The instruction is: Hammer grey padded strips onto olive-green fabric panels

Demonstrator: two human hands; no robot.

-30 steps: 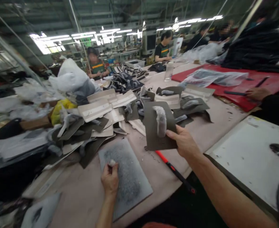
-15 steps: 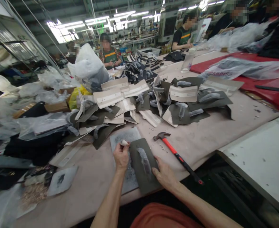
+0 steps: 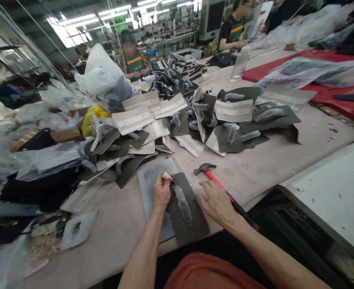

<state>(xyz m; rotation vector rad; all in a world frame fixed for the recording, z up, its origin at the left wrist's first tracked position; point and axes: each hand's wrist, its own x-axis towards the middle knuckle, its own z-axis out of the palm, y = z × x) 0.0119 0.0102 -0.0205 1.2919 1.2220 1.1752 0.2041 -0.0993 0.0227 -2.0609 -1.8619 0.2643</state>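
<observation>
My left hand [image 3: 162, 192] is closed in a pinch at the upper left edge of a dark olive panel [image 3: 199, 216]. Small and white, a piece [image 3: 166, 176] shows at its fingertips; whether this is held or wrapped on a finger is unclear. The panel bears a handle-like strip in clear plastic wrap [image 3: 183, 204] and lies partly over a speckled grey board [image 3: 148, 180]. Just beyond the panel's right edge, my right hand [image 3: 217, 202] is open, fingers apart, beside a claw hammer [image 3: 205, 168]. Its forearm and hand cover part of the hammer's red and black handle.
Behind my hands spreads a heap of similar panels [image 3: 134, 119], some pale side up. Plastic bags [image 3: 104, 76] crowd the left. A clear bottle [image 3: 240, 66] and red sheets [image 3: 315, 60] are farther back. Two people in green aprons sit across the table; a white surface [image 3: 339, 196] borders the right.
My right hand has come off the panel and moved up toward the hammer, fingers spreading. My left hand has shifted slightly right and up, still pinched. The camera view has tilted a little downward.
</observation>
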